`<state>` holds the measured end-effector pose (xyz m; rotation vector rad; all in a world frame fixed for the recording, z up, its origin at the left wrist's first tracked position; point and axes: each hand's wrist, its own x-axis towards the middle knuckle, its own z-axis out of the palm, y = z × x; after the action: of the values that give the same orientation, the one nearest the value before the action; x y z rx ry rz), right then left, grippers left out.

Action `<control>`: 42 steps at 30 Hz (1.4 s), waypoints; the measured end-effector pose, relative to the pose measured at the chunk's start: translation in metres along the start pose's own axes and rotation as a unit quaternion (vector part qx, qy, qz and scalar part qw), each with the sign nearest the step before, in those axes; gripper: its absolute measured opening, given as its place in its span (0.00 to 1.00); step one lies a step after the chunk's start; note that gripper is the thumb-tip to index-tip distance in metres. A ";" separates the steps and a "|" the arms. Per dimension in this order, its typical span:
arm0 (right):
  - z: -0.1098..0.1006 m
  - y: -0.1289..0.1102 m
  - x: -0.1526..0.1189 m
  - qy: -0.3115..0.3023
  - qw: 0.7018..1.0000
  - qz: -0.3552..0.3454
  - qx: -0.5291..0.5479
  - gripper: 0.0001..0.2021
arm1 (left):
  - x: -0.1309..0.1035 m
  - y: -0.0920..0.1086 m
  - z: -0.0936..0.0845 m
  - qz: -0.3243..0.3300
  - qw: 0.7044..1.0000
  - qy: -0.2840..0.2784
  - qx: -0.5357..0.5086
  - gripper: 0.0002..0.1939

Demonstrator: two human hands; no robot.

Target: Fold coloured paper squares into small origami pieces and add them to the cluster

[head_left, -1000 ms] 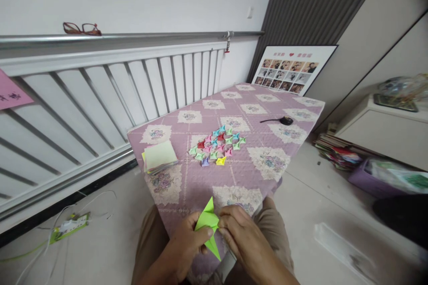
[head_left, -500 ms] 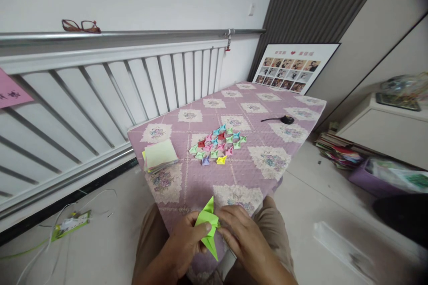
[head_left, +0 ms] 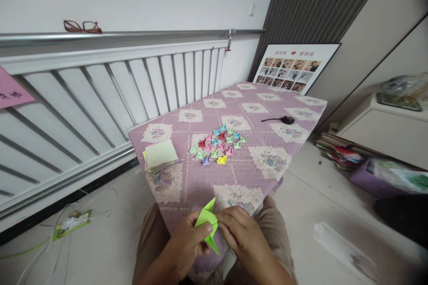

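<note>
A bright green sheet of folded origami paper [head_left: 206, 217] is held low over the near end of the table, with one pointed flap toward the table and another toward me. My left hand [head_left: 190, 242] grips its left side, thumb lying on top. At its right edge, my right hand [head_left: 241, 231] pinches the paper between thumb and fingertips, which partly hide that edge. Beyond the hands, several small folded paper pieces [head_left: 221, 147] in pink, green, blue, red, yellow and purple stand grouped in rows on the table. To their left lies a stack of square paper sheets [head_left: 161, 155].
A purple flowered cloth covers the table [head_left: 200, 182]. A black tape-like coil [head_left: 287, 120] rests toward its right side, and a framed photo board [head_left: 296, 69] leans at the far end. A white radiator [head_left: 160, 80] borders the left. A power strip [head_left: 72, 225] lies on the floor.
The green paper has turned slightly, and its near flap looks narrower and shorter. My right fingertips have closed together on its right edge. My left hand keeps its hold.
</note>
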<state>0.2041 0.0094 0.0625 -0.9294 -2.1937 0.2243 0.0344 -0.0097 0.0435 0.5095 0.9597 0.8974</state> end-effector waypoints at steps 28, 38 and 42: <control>0.040 -0.015 -0.013 0.089 0.828 0.418 0.363 0.18 | 0.000 0.003 0.003 0.072 0.980 0.049 0.178 0.15; 0.035 -0.002 -0.017 0.039 0.823 0.421 0.379 0.18 | 0.010 0.008 -0.009 0.105 0.987 0.074 0.101 0.16; 0.033 -0.002 -0.016 0.018 0.815 0.419 0.401 0.18 | 0.012 0.008 -0.011 0.089 0.990 0.048 0.094 0.16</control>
<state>0.1882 0.0014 0.0310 -1.2687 -1.2574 1.4021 0.0252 0.0049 0.0379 0.7272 1.1066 1.0034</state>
